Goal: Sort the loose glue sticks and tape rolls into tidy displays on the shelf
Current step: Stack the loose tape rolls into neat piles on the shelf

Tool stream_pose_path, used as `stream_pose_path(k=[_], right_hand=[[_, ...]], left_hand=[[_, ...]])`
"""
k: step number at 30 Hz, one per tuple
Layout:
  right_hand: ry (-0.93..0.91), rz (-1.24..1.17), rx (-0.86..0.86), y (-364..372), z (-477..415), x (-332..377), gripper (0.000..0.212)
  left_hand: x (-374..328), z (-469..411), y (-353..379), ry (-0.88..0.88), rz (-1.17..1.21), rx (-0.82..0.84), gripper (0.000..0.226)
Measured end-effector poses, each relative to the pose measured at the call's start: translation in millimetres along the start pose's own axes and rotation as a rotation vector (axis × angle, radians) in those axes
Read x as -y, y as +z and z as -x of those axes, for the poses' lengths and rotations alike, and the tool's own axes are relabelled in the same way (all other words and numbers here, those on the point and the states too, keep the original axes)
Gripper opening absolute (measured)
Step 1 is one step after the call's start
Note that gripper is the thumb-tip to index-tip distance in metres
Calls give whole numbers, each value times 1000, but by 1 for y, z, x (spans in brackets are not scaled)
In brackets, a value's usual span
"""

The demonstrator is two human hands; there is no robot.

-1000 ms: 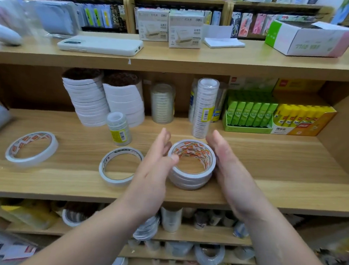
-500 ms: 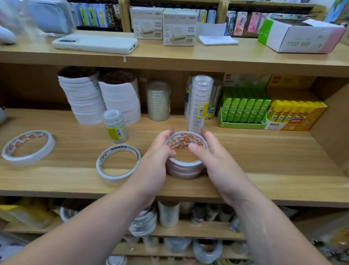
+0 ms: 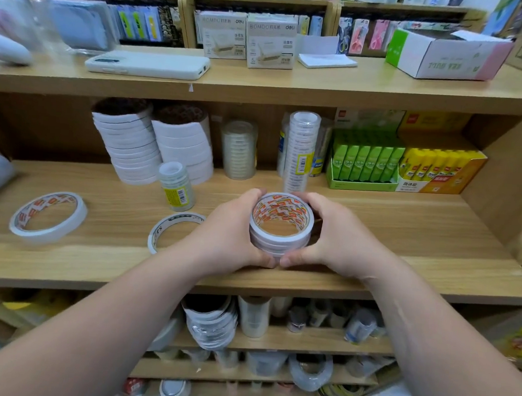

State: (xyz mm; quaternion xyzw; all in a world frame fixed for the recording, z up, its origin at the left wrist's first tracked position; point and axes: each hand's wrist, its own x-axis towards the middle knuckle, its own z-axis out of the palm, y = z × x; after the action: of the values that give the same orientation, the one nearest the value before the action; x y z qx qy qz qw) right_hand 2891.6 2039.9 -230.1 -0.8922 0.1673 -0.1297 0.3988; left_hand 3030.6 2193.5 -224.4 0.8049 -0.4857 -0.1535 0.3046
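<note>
Boxes (image 3: 270,42) read "deli" (tape stack (image 3: 276,242) red-printed).

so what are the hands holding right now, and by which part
The short stack of tape rolls, gripped by its outer wall: left hand curled round its left side, right hand round its right, thumbs nearly meeting in front.

Tape stack (image 3: 280,230) on shelf (image 3: 406,240), between both hands

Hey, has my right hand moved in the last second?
Yes. The right hand has closed in leftward against the stack of tape rolls, which stayed put on the shelf, and now curls round it.
</note>
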Motion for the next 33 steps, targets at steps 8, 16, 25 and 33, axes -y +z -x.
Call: stream_pose_path(k=[8,16,25,33], right_hand=[[39,-251,-48,-5,12,-12,89],[22,-279,-40,-6,8,-15,80],[3,-83,-115,12,12,-18,85],[-98,-151,-139,7,-1,14,85]], left_hand=[[19,0,1,-55,322,25,125],[18,-6,-1,19,200,-44,95],[4,0,5,21,67,-106,96],[10,9,-24,43,181,-196,90]])
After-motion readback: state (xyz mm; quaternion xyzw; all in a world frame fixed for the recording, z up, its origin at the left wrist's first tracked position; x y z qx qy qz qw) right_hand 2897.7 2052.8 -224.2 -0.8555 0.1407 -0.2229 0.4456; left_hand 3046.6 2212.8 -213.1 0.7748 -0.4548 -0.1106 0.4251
